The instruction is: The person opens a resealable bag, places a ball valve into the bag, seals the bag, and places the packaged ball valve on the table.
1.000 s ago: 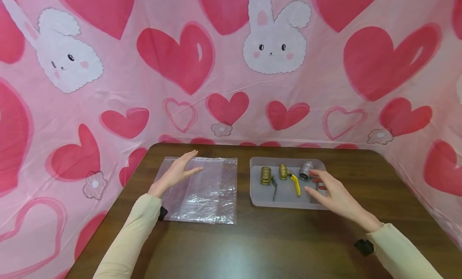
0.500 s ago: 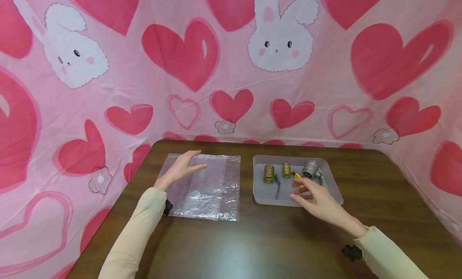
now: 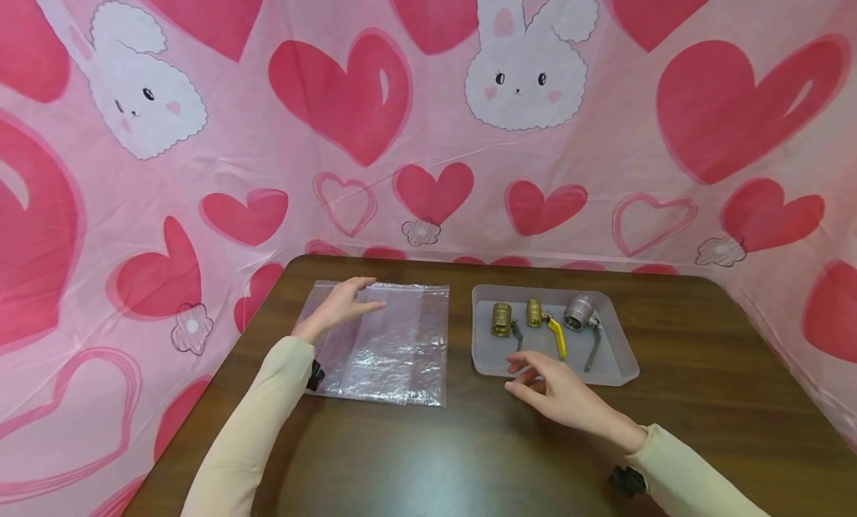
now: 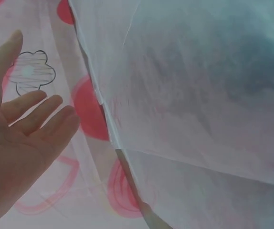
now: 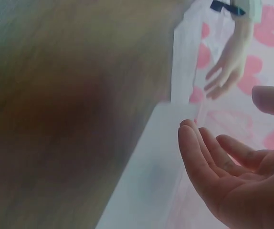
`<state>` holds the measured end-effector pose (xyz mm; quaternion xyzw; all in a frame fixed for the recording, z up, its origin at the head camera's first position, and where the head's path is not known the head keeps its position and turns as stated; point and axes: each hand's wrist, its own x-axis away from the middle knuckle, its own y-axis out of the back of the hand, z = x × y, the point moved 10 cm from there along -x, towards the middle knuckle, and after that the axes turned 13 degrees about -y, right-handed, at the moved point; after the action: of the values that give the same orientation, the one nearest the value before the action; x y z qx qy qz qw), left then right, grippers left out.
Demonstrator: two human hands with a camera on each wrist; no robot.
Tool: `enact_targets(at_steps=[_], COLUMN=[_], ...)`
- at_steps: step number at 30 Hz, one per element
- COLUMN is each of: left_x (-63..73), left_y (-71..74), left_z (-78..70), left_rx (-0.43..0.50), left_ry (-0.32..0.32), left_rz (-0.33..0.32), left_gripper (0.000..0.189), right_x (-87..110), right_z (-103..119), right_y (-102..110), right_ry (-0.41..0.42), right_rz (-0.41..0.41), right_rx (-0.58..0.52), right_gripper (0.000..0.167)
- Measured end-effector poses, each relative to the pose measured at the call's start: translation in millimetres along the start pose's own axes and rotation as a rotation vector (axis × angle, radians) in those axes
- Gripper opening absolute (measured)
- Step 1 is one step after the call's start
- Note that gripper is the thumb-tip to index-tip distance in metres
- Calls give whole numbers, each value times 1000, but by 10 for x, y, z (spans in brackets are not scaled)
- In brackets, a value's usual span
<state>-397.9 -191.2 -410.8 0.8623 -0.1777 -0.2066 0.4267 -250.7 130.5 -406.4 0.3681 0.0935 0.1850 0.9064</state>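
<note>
In the head view my left hand (image 3: 339, 306) hovers over the clear plastic bag (image 3: 391, 346), which lies flat on the table; its fingers are extended and hold nothing. My right hand (image 3: 559, 394) is at the near edge of the translucent tray (image 3: 623, 364), fingers loosely bent around nothing. Inside that tray lie a brass ball valve (image 3: 501, 320) with a grey lever, a smaller brass valve (image 3: 533, 313) with a yellow lever, and a silver valve (image 3: 578, 312) with a grey lever. Both wrist views show relaxed fingers, the left hand (image 4: 32, 129) and the right hand (image 5: 237, 176).
A dark wooden table (image 3: 415, 457) bears the bag and the tray, with a gap of bare wood between them. Behind it hangs a pink cloth (image 3: 428, 137) printed with hearts and rabbits.
My right hand has moved left and nearer, from over the silver valve to the tray's front edge, uncovering the yellow and silver valves' levers. The left hand stays over the bag. The view shifts slightly.
</note>
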Motion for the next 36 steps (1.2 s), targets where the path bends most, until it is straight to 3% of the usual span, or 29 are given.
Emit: enact_targets(at_steps=[9, 24, 36], left_x=[-97, -206, -227], left_y=[29, -27, -33], left_z=[18, 97, 320], left_rx=[-8, -78, -11], left_ry=[-10, 14, 159], left_rz=[-8, -10, -33], left_gripper=[68, 64, 55], right_x=[-85, -239, -363], right_z=[169, 201, 187], right_y=[-319, -696, -845], right_ry=[23, -98, -220], right_rz=[83, 175, 204], right_rx=[-41, -85, -137], right_gripper=[36, 37, 39])
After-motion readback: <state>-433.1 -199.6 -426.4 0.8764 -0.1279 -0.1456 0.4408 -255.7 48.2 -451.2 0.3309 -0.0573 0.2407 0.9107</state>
